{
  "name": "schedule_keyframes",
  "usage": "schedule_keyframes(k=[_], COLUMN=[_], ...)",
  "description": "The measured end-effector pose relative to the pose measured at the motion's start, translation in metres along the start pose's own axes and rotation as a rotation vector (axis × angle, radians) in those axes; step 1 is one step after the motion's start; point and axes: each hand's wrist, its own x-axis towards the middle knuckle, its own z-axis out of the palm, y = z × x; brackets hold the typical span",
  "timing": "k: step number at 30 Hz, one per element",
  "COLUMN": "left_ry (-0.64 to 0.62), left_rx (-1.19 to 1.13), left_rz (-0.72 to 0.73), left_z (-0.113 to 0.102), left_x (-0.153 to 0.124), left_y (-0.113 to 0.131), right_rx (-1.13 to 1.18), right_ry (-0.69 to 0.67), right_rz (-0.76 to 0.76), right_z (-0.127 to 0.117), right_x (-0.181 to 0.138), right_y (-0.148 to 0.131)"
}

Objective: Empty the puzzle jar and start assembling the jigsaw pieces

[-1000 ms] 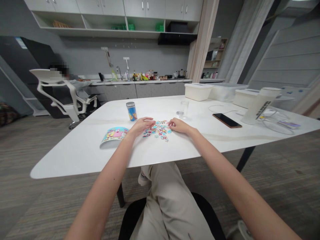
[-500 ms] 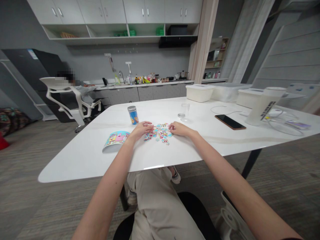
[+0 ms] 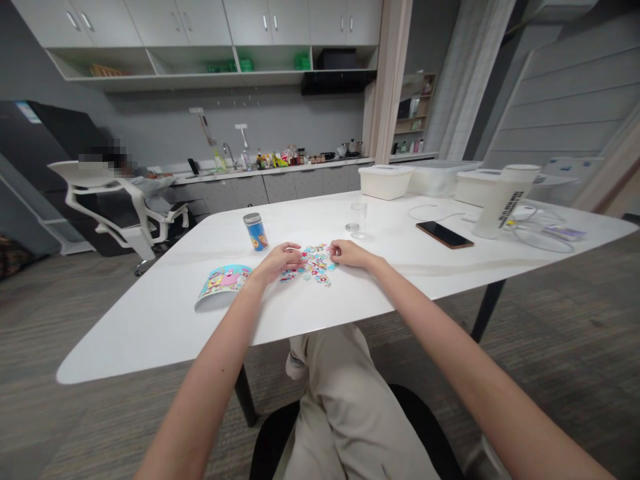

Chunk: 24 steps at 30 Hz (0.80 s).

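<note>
A small heap of colourful jigsaw pieces point(image 3: 314, 262) lies on the white table point(image 3: 150, 320). My left hand point(image 3: 280, 260) rests at the heap's left edge with its fingers curled over some pieces. At the heap's right edge my right hand point(image 3: 350, 253) has its fingers bent onto the pieces too. What either hand grips is too small to make out. A curved cartoon picture sheet point(image 3: 220, 283) lies to the left of my left hand. A small blue tin point(image 3: 255, 231) stands behind it.
A clear glass point(image 3: 358, 220), a dark phone point(image 3: 445, 235), a white cable, a tall white container point(image 3: 496, 200) and white boxes point(image 3: 385, 181) stand further back and to the right. A person sits in a white chair point(image 3: 107, 207) at the far left. My legs are under the table.
Both hands have stayed at the puzzle heap, fingers shifting slightly. The view has swung a little with my head.
</note>
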Motion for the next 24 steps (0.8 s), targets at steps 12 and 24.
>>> schedule_keyframes(k=[12,24], left_ry=[-0.016,-0.049], left_rx=[-0.062,-0.076], left_rz=[-0.009,0.030], left_z=[0.019,0.015], left_x=[0.007,0.007], left_y=[-0.002,-0.003], right_rx=[0.289,0.505], right_ry=[0.097,0.111], right_rz=[0.046,0.122], right_z=[0.003,0.001], right_x=[0.007,0.005], right_y=[0.019,0.017])
